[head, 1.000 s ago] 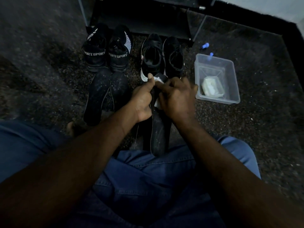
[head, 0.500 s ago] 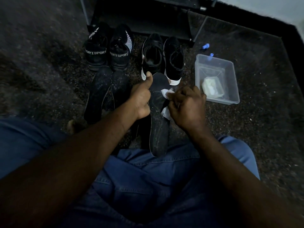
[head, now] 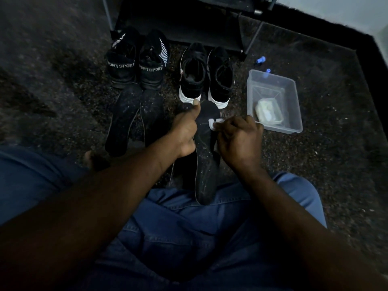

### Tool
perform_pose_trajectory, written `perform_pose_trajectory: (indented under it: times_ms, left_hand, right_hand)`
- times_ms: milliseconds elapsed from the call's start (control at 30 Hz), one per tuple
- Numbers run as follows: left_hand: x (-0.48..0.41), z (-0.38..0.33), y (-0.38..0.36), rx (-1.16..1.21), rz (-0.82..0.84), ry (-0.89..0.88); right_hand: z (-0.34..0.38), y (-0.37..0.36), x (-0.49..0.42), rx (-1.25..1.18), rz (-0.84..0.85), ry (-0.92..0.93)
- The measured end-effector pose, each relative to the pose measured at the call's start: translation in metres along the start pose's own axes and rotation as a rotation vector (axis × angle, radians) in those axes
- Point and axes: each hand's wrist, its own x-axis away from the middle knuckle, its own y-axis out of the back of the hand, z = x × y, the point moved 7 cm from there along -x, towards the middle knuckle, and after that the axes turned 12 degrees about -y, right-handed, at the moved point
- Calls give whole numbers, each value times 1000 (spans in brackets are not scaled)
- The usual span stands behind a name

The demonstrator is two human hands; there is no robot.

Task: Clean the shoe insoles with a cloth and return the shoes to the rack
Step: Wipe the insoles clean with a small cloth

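Insole: we hold 1 dark insole [head: 204, 164] over our lap, heel end near and toe end far, its tip just short of the white-soled shoes [head: 193, 76].
Left hand: our left hand [head: 184, 133] grips the insole's left edge, thumb laid up along the toe end.
Right hand: our right hand [head: 239, 139] has its fingers curled, pinching the cloth [head: 214, 123], and sits just right of the insole.
Cloth: a small white wad, touching the insole's right edge near the toe.
Change: 1 s ago our right hand covered the toe end with the cloth at the tip. It has since slid right, off the face, and bared the toe end. The left grip is unchanged.
Meaning: we judge 1 stroke across the toe finished. The near half shows pale specks and looks unwiped.
Floor insoles: 2 floor insoles [head: 123, 124] lie on the carpet [head: 63, 91] at left, also specked.
Shoes: the SPORT shoes [head: 122, 66] and the white-soled pair stand on the carpet before the rack [head: 180, 24], so their return is not yet begun.
Tub: a clear tub [head: 249, 91] at right holds a pale lump [head: 268, 111].
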Motion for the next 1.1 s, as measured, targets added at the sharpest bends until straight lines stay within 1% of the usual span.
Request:
perform_pose_trajectory:
  times_ms: [67,100,267,333,367,400,500,567,633,700,800,867,1000,1100]
  left_hand:
    - [2,3,-6,23,30,12]
    - [2,0,-7,37,42,8]
    - [-5,-20,-1,100,52,-16]
    - [-8,-22,2,92,42,-31]
    - [-9,-22,3,76,31,-38]
    - [-9,-21,4,56,15,-37]
    - [-8,-22,3,47,30,-33]
    - [-6,-24,0,58,66,-17]
    - [-1,-26,-3,52,97,-7]
    - [4,-25,-11,69,194,37]
    - [17,-28,-23,117,387,89]
    - [22,-29,-27,152,472,98]
    - [28,-28,-34,159,537,109]
    - [27,-21,-35,105,535,113]
  right_hand:
    - [-6,5,-6,-21,-44,-57]
    - [-7,6,-7,-21,-43,-50]
    - [3,-3,11,22,66,150]
    - [-2,-2,8,-23,87,169]
    - [-7,1,3,-70,75,129]
    - [-13,6,-2,-141,45,48]
    - [-33,21,-14,-453,-88,-278]
    - [-32,22,-19,-630,-65,-407]
    - [-18,18,-24,-685,25,-403]
    - [-3,15,-27,-626,72,-351]
    - [4,10,-30,-565,58,-373]
    - [5,7,-31,-550,50,-418]
    - [7,9,-35,-567,13,-469]
    - [13,13,-39,-588,-18,-479]
